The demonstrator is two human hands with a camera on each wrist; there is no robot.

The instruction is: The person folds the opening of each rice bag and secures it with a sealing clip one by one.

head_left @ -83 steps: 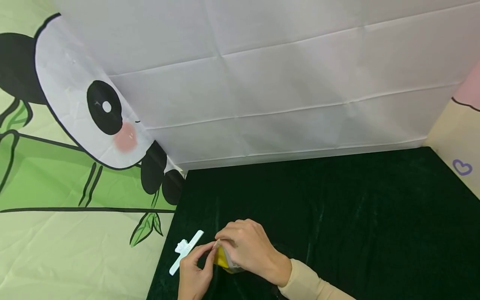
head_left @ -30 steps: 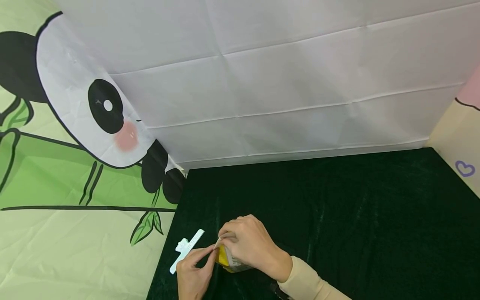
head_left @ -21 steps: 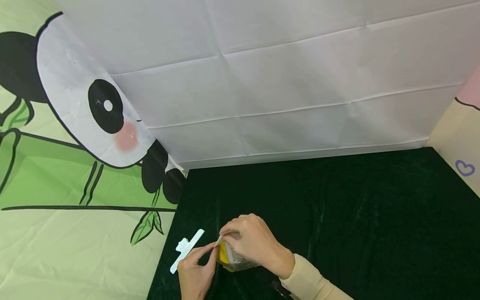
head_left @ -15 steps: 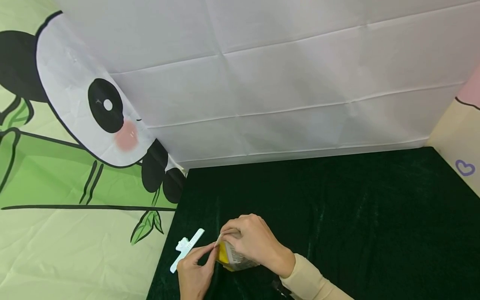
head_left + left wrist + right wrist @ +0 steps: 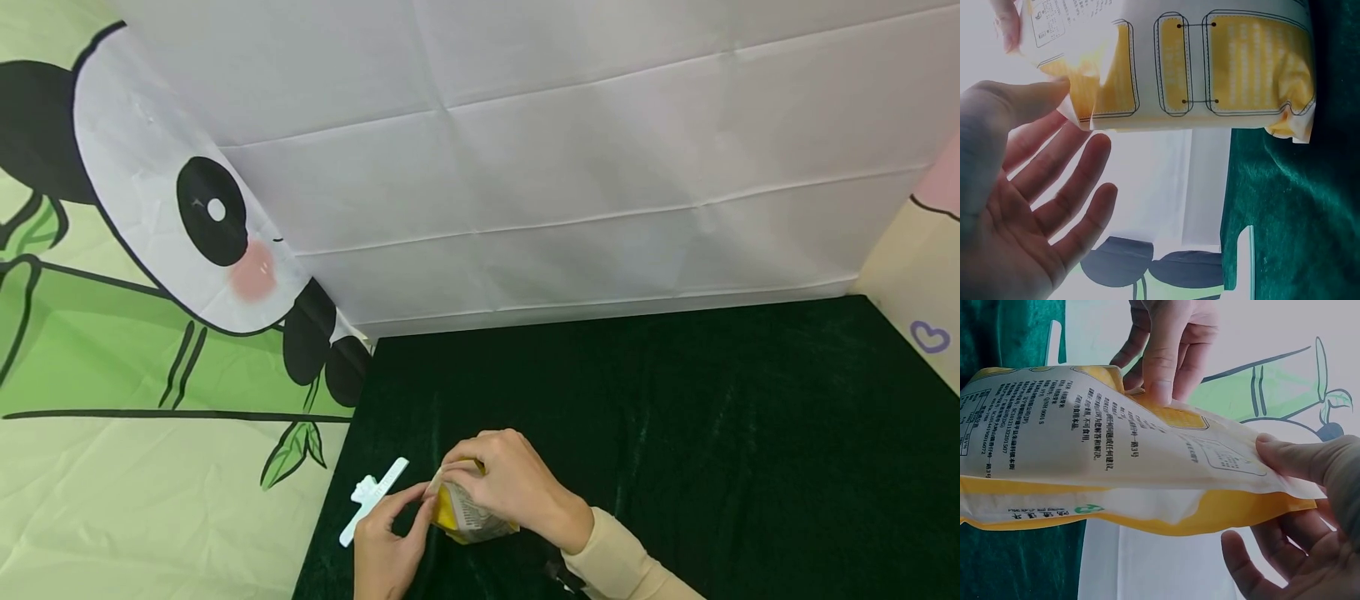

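A yellow and white printed food bag [image 5: 471,515] stands over the dark green cloth, held between both hands. My left hand [image 5: 390,542] pinches one top corner of it between thumb and forefinger; the left wrist view has the other fingers of that hand spread loosely below. With thumb in front and fingers behind, my right hand [image 5: 513,483] grips the top edge, as the right wrist view shows. Left of the bag, a pale blue-white clip [image 5: 369,502] with a long bar lies on the cloth. Whether the bag's mouth is sealed, I cannot tell.
Dark green cloth [image 5: 675,417] covers the table, with its left edge close to the clip. A white sheet [image 5: 570,167] hangs behind, and a panda-print backdrop [image 5: 135,350] stands at the left. A small dark object [image 5: 562,575] shows beside the right sleeve.
The right hand has shifted slightly up and to the right along the bag's top edge. More of the bag's printed side shows. The left hand keeps its pinch; the clip stays put.
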